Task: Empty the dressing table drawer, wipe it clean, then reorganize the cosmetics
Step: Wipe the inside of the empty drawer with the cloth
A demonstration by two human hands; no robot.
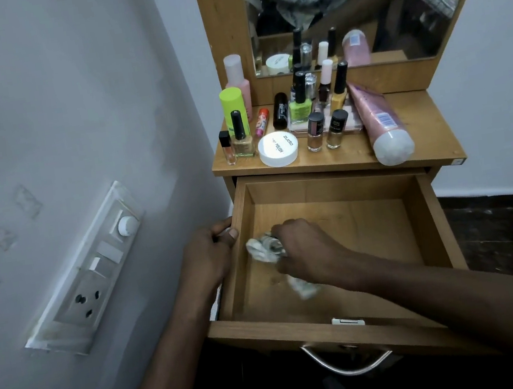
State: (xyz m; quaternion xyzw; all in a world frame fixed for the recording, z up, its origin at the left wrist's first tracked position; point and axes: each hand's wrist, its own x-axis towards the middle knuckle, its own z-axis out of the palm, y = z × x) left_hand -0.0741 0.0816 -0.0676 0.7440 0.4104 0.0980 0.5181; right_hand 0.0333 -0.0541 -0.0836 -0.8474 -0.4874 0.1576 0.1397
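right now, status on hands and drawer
Left hand grips drawer wall. Right hand holds cloth on drawer floor. Cosmetics on tabletop, nothing blocking.

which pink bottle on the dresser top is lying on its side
The big pink tube at the right; the other pink bottle stands upright back-left.

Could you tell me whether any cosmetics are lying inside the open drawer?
No, the drawer holds only the cloth gripped by the right hand; the cosmetics sit on the tabletop.

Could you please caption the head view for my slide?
Right hand wipes empty drawer with cloth; left hand grips its wall.
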